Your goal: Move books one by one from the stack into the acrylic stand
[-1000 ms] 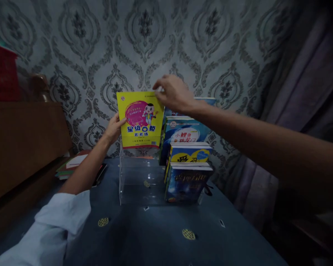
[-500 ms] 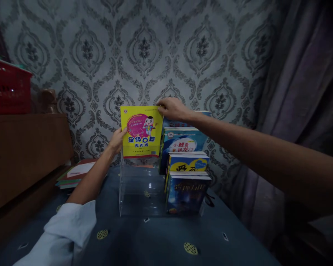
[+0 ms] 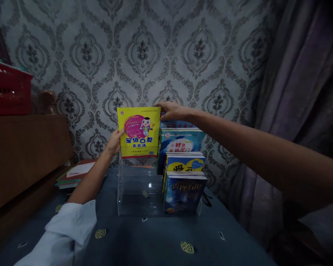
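A yellow workbook [image 3: 138, 133] with a pink circle and a cartoon child stands upright at the back left of a clear acrylic stepped rack [image 3: 140, 194]. My left hand [image 3: 115, 141] grips its left edge, thumb on the cover. At the top right corner, my right hand [image 3: 170, 109] is closed on the book's edge, its fingertips partly hidden behind it. Beside it, on the rack's right half, books stand in tiers: a blue-green book [image 3: 180, 142], a blue and yellow book [image 3: 185, 162] and a dark blue book [image 3: 184, 194] in front.
Several books and papers [image 3: 77, 171] lie stacked at the left beside a brown wooden cabinet [image 3: 27, 155]. On the cabinet sits a red plastic basket [image 3: 9, 88]. A blue patterned cloth [image 3: 144, 244] covers the surface. Purple-grey curtains [image 3: 283, 122] hang at the right.
The view has shifted a little, so the rack and books appear slightly further left. Both hands stay on the yellow workbook, which keeps its place at the back left.
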Demonstrator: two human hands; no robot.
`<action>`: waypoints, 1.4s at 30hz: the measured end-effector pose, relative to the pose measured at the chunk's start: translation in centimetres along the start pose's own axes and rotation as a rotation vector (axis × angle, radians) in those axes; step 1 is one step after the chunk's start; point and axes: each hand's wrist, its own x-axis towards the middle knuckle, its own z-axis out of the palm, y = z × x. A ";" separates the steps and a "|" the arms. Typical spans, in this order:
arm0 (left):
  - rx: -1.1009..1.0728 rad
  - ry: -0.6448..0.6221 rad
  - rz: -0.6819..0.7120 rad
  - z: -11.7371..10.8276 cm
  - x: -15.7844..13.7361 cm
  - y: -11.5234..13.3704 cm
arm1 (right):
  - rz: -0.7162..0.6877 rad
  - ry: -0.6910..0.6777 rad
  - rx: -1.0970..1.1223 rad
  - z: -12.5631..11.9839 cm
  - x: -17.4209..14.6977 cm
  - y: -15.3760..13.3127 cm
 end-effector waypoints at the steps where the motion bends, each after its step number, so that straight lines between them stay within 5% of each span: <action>1: 0.008 0.003 -0.003 0.0 0.0 0.0 | 0.008 -0.032 0.055 0.0 0.1 0.1; 8: 0.045 -0.045 -0.039 -0.2 -0.3 0.5 | -0.036 -0.131 0.327 -0.8 -0.2 0.7; 42: 0.090 -0.055 -0.078 0.2 -1.0 1.2 | 0.047 -0.036 0.162 -1.0 -1.3 0.1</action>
